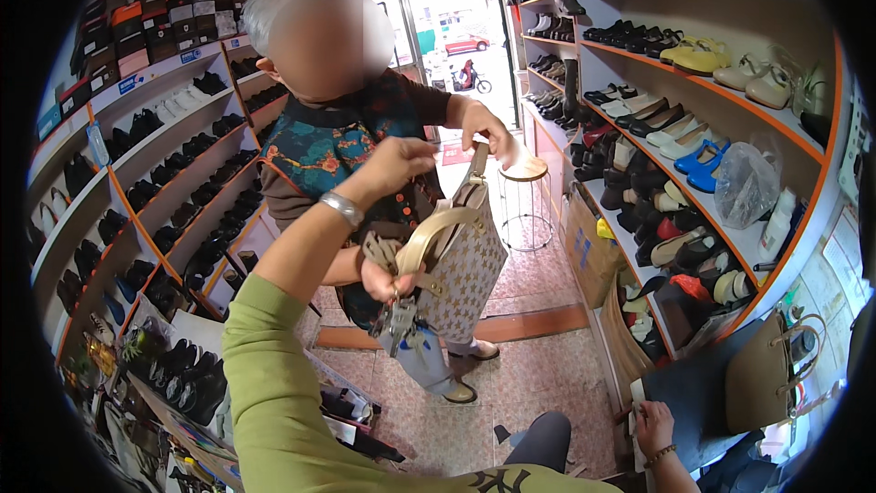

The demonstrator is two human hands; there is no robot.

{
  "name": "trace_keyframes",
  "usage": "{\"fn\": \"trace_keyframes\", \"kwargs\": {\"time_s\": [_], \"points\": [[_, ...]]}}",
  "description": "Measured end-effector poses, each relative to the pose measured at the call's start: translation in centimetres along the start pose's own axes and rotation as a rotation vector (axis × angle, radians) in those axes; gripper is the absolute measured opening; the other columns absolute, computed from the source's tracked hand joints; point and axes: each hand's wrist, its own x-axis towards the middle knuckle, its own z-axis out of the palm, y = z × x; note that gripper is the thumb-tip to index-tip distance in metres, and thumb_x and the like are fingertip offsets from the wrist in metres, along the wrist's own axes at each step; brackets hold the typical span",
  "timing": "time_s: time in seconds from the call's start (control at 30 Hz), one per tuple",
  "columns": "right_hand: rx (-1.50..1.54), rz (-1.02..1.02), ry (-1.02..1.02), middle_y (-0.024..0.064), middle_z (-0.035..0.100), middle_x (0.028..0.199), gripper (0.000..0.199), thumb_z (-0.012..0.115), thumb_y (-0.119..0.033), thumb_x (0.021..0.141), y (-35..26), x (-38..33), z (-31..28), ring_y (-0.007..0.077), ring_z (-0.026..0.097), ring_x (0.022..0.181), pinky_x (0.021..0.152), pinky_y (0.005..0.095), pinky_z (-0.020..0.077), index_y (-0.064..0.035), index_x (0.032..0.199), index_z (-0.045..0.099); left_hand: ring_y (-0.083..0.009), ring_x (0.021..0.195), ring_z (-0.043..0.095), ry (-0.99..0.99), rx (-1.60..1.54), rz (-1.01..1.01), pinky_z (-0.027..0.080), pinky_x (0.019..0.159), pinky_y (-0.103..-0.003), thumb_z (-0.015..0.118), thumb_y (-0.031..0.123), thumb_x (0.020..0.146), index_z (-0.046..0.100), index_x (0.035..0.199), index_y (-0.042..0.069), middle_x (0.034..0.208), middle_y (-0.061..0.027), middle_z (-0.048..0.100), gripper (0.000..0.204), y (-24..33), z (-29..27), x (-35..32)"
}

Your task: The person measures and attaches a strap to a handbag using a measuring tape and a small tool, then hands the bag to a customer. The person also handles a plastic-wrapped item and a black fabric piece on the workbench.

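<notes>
My left hand [400, 169], below a silver wristband, reaches out in front of the other person. Its fingers are loosely bent with nothing seen in them, close to the handbag's raised strap. The pale handbag [461, 283] has gold stars and gold handles [433, 224]. The other person's one hand [484, 128] holds its upper strap; their other hand [388, 281] is at the near handle, where a bunch of keys [399, 324] hangs. At the lower right, my right hand [652, 427], with a beaded bracelet, closes over the pale edge of a dark-topped table [693, 383].
Shoe shelves line the left [187, 173] and right [680, 141] walls. A round stool [524, 170] stands near the open doorway. A brown handbag [765, 374] rests on the table at right. Low boxes of shoes [351, 406] lie on the tiled floor.
</notes>
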Motion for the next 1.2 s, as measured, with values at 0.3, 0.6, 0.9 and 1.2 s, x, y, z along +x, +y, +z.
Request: {"fn": "trace_keyframes", "kwargs": {"time_s": [0.3,0.6,0.9,1.2], "points": [[0.042,-0.026,-0.003,0.0123,0.058,0.077,0.019,0.060,-0.002,0.071,0.2,0.1,-0.2,0.0328,0.055,0.076,0.069,0.0427,0.0451,-0.0036,0.089,0.056,-0.0126,0.085,0.062,0.364,-0.197,0.099,0.047,0.076,-0.025,0.061,0.012,0.087,0.065,0.098,0.000,0.093,-0.0055,0.067,0.017,10.1,-0.3,-12.1],[0.012,-0.065,-0.048,0.0113,0.060,0.078,0.019,0.061,-0.003,0.070,-0.1,0.2,-0.6,0.0315,0.056,0.077,0.072,0.0412,0.0456,-0.0035,0.089,0.058,-0.0234,0.074,0.065,0.054,-0.064,0.269,0.051,0.063,-0.032,0.067,0.017,0.082,0.067,0.084,0.004,0.089,-0.0086,0.067,0.013,10.9,17.0,-25.8],[-0.102,-0.178,-0.168,0.0046,0.061,0.078,0.021,0.069,-0.018,0.069,-0.9,0.2,-1.4,0.0247,0.055,0.078,0.070,0.0384,0.0390,-0.0093,0.088,0.063,-0.0230,0.068,0.063,-0.247,-0.370,-0.006,0.049,0.061,-0.030,0.064,0.022,0.087,0.062,0.077,-0.001,0.080,-0.0089,0.065,0.025,12.0,28.6,-30.2],[-0.094,-0.178,-0.148,0.0052,0.061,0.078,0.020,0.070,-0.017,0.069,-0.8,0.3,-1.1,0.0250,0.056,0.077,0.071,0.0381,0.0391,-0.0094,0.086,0.063,-0.0248,0.065,0.061,-0.222,-0.288,-0.081,0.047,0.059,-0.032,0.064,0.023,0.087,0.062,0.077,0.001,0.075,-0.0093,0.063,0.024,11.5,29.8,-30.9]]}}
